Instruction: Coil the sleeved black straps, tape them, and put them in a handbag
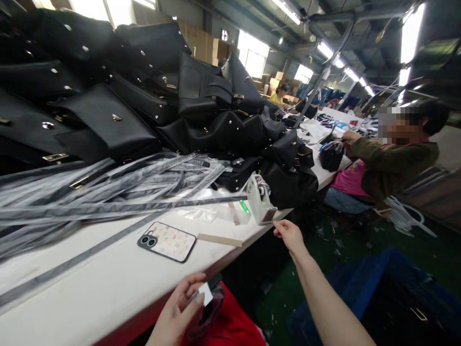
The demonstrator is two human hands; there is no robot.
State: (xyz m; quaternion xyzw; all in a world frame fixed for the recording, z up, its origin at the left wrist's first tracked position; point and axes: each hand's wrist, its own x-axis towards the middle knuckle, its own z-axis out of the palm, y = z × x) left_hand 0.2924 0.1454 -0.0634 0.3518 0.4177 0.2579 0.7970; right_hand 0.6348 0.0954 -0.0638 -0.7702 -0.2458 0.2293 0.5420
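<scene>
The left hand [185, 305] was over the red cloth [234, 319], beside the counter's [118, 269] near edge, its grip pinching a white tag [206, 294] against a dark bundle [209, 315], thumb on top. The bundle's long axis seemed to slant from near left to far right, its dark end pointing far and right; the hand hid the rest. The right hand [291, 236] reached far and left, fingertips pressed together just beside the near-right end of a pale tape dispenser [256, 199]; whether anything thin lay between them I could not tell. The dispenser stood at the counter's edge, its base end pointing right. Left of it lay a flat strip [220, 240] and a phone [167, 241], both running left to right.
</scene>
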